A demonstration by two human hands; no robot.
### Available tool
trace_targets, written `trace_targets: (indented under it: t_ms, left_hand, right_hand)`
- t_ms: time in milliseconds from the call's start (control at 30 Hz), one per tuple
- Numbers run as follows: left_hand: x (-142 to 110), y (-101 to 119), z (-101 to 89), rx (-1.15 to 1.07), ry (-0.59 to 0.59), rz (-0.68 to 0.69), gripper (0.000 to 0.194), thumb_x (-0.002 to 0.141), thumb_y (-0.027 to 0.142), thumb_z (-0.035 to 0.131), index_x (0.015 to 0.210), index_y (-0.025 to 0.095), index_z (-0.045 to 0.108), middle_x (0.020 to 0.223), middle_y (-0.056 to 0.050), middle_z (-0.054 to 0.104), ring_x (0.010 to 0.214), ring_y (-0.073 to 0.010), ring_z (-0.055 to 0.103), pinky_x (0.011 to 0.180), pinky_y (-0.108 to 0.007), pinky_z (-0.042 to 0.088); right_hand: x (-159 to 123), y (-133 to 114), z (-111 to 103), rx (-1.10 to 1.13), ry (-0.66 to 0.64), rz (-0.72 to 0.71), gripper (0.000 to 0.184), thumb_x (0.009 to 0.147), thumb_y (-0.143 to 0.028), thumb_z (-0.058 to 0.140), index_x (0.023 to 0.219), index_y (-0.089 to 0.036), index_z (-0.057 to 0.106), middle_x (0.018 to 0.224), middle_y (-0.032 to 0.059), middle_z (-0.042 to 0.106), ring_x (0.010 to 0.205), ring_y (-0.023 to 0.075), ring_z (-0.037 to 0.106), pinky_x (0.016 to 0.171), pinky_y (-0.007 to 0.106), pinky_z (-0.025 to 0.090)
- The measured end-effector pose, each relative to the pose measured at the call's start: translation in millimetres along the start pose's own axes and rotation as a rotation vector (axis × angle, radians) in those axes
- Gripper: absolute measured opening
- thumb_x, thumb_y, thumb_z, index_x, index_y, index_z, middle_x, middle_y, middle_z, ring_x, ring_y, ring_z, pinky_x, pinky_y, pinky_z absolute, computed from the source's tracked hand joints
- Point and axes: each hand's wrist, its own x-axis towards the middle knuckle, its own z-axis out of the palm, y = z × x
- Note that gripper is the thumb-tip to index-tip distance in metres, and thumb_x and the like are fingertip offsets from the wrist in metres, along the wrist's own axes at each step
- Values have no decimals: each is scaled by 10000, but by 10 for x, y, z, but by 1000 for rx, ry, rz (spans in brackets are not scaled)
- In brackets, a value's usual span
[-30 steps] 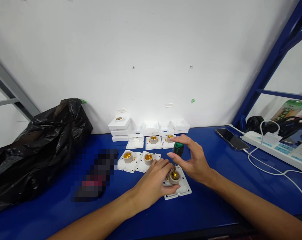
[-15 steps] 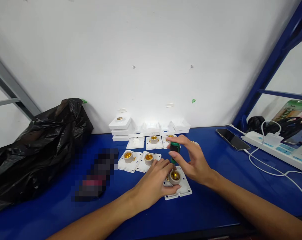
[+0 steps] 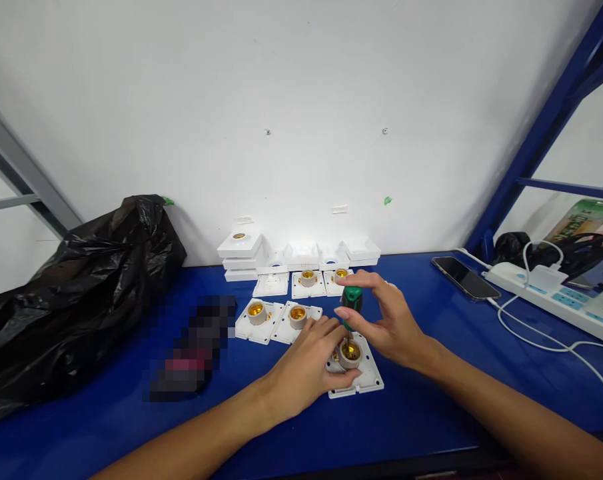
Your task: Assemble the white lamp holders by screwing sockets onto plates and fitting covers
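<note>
My right hand (image 3: 398, 327) grips a green and black screwdriver (image 3: 352, 307) by its handle, thumb on one side and index finger near its top. The shaft points down into the brass-lined lamp holder (image 3: 350, 363). That round holder sits on a square white base plate (image 3: 368, 380) lying on the blue table. My left hand (image 3: 306, 367) is closed around the lamp holder, its thumb along the near side and its fingers along the far side. The screwdriver's tip is hidden inside the holder.
Two white plates with lamp holders (image 3: 256, 312) lie left of my hands; more plates (image 3: 308, 283) are behind. White covers (image 3: 238, 247) stand along the wall. A black plastic bag (image 3: 106, 287) fills the left; a phone (image 3: 465, 278) and power strip (image 3: 556, 293) are at right.
The screwdriver handle has shifted slightly, and my right fingers have changed position on it. My left hand keeps its hold, and the plate stays in place.
</note>
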Motion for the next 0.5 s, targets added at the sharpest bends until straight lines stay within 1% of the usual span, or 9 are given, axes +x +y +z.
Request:
trace_targets:
  t_ms: [33, 100, 133, 233, 267, 300, 367, 433, 500]
  left_hand:
    - [1, 0, -1, 2, -3, 0, 445, 839, 282, 810, 1233, 217, 614, 1200, -76, 669, 1119, -307, 595, 993, -456, 464]
    - [3, 3, -2, 8, -12, -2, 390, 844, 295, 809, 1183, 209, 636, 1178, -75, 676, 1103, -306, 599, 1005, -469, 452]
    - [3, 6, -3, 8, -16, -5, 367, 845, 296, 809, 1161, 208, 644, 1173, -75, 679, 1099, -305, 600, 1014, -476, 444]
    - [0, 18, -3, -14, -11, -9, 401, 838, 268, 818, 1190, 216, 632, 1214, -70, 674, 1121, -299, 594, 1036, -478, 432]
    - [-2, 20, -2, -22, -5, -7, 430, 835, 255, 819, 1215, 221, 621, 1237, -68, 668, 1132, -296, 591, 1037, -472, 433]
    - [-3, 22, 0, -25, 2, -6, 449, 833, 247, 820, 1230, 224, 613, 1251, -67, 663, 1140, -294, 589, 1034, -466, 436]
    - [-3, 19, 5, -19, 11, -10, 442, 829, 250, 824, 1218, 219, 617, 1240, -69, 663, 1137, -295, 589, 1021, -456, 442]
    - [0, 15, 8, -5, 1, -16, 411, 831, 268, 825, 1189, 212, 630, 1200, -68, 670, 1115, -294, 594, 1015, -454, 438]
    - [3, 13, 9, 6, -13, -14, 373, 837, 289, 824, 1151, 207, 640, 1163, -60, 675, 1087, -285, 600, 1027, -455, 422]
  right_hand:
    - [-2, -2, 2, 7, -22, -14, 373, 977, -225, 636, 1340, -272, 563, 1103, 50, 698, 977, 199, 667, 839, 376, 577]
    - [-9, -7, 13, 29, -54, -5, 389, 1009, -210, 571, 1392, -263, 531, 1150, 66, 691, 1009, 199, 665, 873, 391, 571]
    - [-14, -7, 23, 30, -37, 7, 387, 1009, -202, 569, 1390, -260, 533, 1147, 66, 688, 999, 196, 663, 865, 386, 569]
    - [-31, 6, 54, -21, 113, 5, 375, 940, -188, 687, 1291, -265, 579, 1015, 26, 668, 873, 172, 639, 776, 346, 554]
    - [-35, 13, 59, -39, 143, -11, 389, 914, -186, 723, 1267, -267, 583, 986, 14, 656, 850, 167, 629, 760, 338, 547]
    - [-38, 20, 58, -48, 146, -26, 410, 900, -186, 741, 1266, -268, 577, 986, 11, 652, 855, 167, 627, 761, 335, 546]
    - [-38, 33, 43, -37, 79, -37, 444, 914, -194, 721, 1316, -267, 549, 1062, 28, 663, 928, 178, 640, 811, 345, 553]
    - [-37, 43, 22, -10, 16, -14, 443, 953, -194, 660, 1369, -265, 524, 1140, 49, 668, 1007, 189, 647, 869, 360, 553]
    - [-41, 57, 11, 11, 15, 30, 416, 974, -191, 625, 1372, -269, 534, 1147, 51, 673, 1029, 192, 650, 887, 364, 550]
